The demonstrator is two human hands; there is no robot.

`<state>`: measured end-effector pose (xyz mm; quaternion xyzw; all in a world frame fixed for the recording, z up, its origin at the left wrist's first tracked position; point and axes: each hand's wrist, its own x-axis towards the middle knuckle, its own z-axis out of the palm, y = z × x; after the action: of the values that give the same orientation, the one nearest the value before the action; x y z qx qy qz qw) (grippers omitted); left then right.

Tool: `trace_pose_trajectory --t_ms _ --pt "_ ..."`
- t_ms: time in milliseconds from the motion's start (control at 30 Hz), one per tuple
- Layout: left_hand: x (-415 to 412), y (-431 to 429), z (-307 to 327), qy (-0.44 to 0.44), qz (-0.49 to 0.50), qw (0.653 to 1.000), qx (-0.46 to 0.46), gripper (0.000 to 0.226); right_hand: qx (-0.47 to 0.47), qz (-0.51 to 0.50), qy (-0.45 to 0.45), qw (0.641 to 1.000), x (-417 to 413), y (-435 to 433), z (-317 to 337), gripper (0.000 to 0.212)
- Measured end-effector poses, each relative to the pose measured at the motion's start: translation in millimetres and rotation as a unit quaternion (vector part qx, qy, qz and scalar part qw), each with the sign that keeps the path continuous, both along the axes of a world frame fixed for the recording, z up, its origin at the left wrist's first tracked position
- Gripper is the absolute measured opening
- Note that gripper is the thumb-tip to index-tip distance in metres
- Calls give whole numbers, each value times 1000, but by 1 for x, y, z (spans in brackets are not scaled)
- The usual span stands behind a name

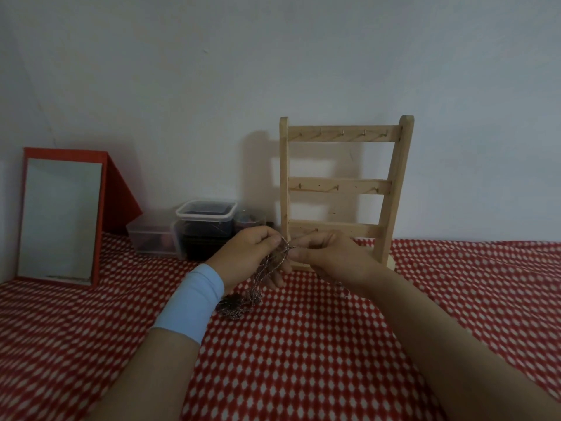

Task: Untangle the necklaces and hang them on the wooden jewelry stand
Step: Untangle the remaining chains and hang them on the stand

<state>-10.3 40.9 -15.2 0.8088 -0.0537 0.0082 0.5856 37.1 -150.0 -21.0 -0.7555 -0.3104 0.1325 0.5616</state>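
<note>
Head view: tangled necklaces [243, 302], thin metal chains. The upper strands are pinched between both hands, and the rest trails down across the left palm to a dark clump on the cloth just below the left wrist.

Left hand [249, 253]: fingers curled round the chains, thumb and forefinger nipping a strand.

Right hand [328, 256]: fingertips pinching the same strand. The two hands are close together, almost touching at the chain.

Light blue wristband [194, 302]: on the left forearm.

Wooden jewelry stand [343, 189]: upright just beyond the right hand, with three rails of small hooks.

Red cloth with white dots [303, 360]: spread under both arms.

Clear plastic containers [206, 220]: beyond the left hand, against the wall.

Red-framed mirror [60, 217]: far left of the left hand, leaning back.
</note>
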Motion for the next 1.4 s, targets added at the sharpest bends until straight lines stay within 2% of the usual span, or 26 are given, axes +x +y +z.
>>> trace_pose_trajectory --t_ms 200,333,467,567,633,700,800,867,933,1000,1133,1233,1400 --pt "4 5 -4 50 1 997 -60 24 37 -42 34 998 7 1 -6 21" --pt "5 11 -7 69 13 997 -34 23 49 -58 46 996 11 -1 -10 18" --pt "2 15 -6 69 -23 997 -30 13 48 -60 51 996 12 -3 -9 22" --pt "2 20 -3 55 -30 998 17 24 39 -64 46 996 14 -4 -11 25" --pt "3 22 -2 45 -13 998 50 24 36 -70 48 996 14 -4 -11 27" --pt "2 22 1 32 -1 996 80 20 -8 -90 27 996 15 -4 -8 27" --pt "1 19 4 19 0 993 115 18 -186 -91 -57 977 17 -5 -6 14" --pt "1 17 4 16 -9 990 138 18 -228 -78 -83 967 15 -2 -6 21" --pt "1 14 4 14 -18 987 157 19 -178 -61 -71 980 10 2 -4 24" --pt "1 11 3 16 -20 986 163 22 -141 -24 -63 988 8 4 -3 18" --pt "3 11 2 5 -14 981 191 25 -130 -13 -85 988 12 2 -8 9" --pt "3 8 3 -1 -10 981 196 26 -114 -23 -88 989 11 2 -9 11" --pt "4 4 4 -5 -9 984 180 19 -142 -27 -93 985 12 8 -12 19"
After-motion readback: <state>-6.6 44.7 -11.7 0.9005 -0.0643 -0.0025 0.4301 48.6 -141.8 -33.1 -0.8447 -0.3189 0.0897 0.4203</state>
